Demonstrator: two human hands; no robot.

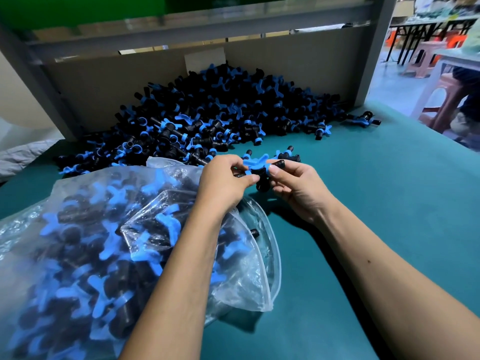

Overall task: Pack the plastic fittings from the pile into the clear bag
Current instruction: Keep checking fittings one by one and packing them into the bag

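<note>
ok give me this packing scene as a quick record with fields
left hand: left hand pinches the held fitting
right hand: right hand pinches the same fitting's black end
held fitting: fitting, black with blue wings, above the table between the pile and the bag
pile: pile of black and blue fittings against the back board
bag: clear bag lying at left, already holding many fittings, mouth open under the left wrist
table: green table

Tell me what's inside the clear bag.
The clear bag holds many black plastic fittings with blue winged handles, seen through the film. The left forearm lies across its open mouth, hiding what is beneath it, and lower layers are covered.
</note>
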